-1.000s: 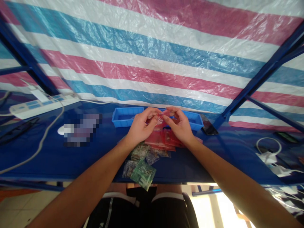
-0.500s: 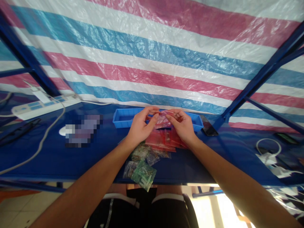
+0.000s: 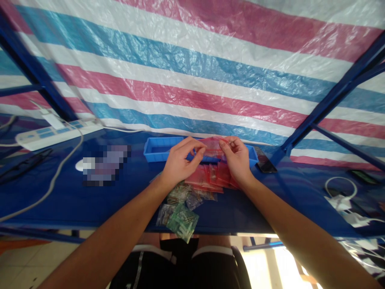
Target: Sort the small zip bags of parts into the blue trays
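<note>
In the head view, the right hand (image 3: 238,158) held a reddish, see-through plastic bag (image 3: 213,147) pinched between thumb and fingers, above the blue tray (image 3: 157,156) at the far side of the table (image 3: 99,204). The left hand (image 3: 179,158) was at the bag's left edge, thumb and fingertips drawn close together; whether they gripped the film could not be told. Nearer than the hands lay overlapping red bags (image 3: 201,181), with clear bags (image 3: 177,194) to their near left and a green bag (image 3: 183,222) at the table's near edge. A dark phone (image 3: 265,160) lay just right of the tray.
</note>
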`<state>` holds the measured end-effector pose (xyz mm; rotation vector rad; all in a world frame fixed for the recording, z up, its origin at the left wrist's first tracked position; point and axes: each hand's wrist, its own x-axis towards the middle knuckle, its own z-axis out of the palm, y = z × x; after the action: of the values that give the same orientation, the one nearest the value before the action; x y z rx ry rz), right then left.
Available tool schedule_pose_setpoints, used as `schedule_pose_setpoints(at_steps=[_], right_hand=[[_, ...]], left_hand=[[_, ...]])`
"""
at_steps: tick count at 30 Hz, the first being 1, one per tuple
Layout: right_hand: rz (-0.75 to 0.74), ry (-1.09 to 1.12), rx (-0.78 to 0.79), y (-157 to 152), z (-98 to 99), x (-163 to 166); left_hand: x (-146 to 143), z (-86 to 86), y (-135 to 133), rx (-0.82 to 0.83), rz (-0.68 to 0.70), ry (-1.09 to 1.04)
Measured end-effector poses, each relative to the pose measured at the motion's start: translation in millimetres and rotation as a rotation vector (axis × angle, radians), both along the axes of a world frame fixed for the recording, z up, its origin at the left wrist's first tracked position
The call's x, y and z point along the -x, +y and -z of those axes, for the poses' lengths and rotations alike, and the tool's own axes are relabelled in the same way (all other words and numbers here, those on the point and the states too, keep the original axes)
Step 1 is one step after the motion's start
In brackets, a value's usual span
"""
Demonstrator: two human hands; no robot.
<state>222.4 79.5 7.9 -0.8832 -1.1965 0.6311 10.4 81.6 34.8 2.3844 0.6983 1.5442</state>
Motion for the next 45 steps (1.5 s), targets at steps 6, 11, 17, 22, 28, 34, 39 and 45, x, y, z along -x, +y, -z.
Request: schedule_pose_setpoints(at_steps=[6, 11, 17, 22, 28, 34, 39, 45], right_hand=[[-0.114, -0.07, 0.02, -9, -6.2, 9], [-0.201, -0.084, 0.05, -18, -12.3, 13], [-0.271, -0.093, 0.065, -20, -15.1, 10], [-0.329, -0.133, 0.062, -23, -15.3, 9], [-0.386, -0.244, 0.047, -26, -14.7, 6], [-0.45, -0.39, 0.043, -32, -18.7, 4], [-0.437, -0.37, 0.005, -32, -13.2, 8], [-0.224, -0.22, 0.014, -18, 0.1, 13]], left_hand=[[-2, 5.0, 2, 0.126, 0.08, 0.115], [-1, 4.0, 3, 0.176, 0.093, 0.098], [-1, 0.0, 0, 0.224, 0.118, 0.069], [-2, -1.2, -3, 0.253, 0.14, 0.059], [-3, 0.8, -1, 0.238, 0.083, 0.109], [-3, 4.2, 1, 0.178, 0.082, 0.172], [-3, 5.3, 0, 0.167, 0.075, 0.171], [-3, 7.9, 3, 0.297, 0.089, 0.007]])
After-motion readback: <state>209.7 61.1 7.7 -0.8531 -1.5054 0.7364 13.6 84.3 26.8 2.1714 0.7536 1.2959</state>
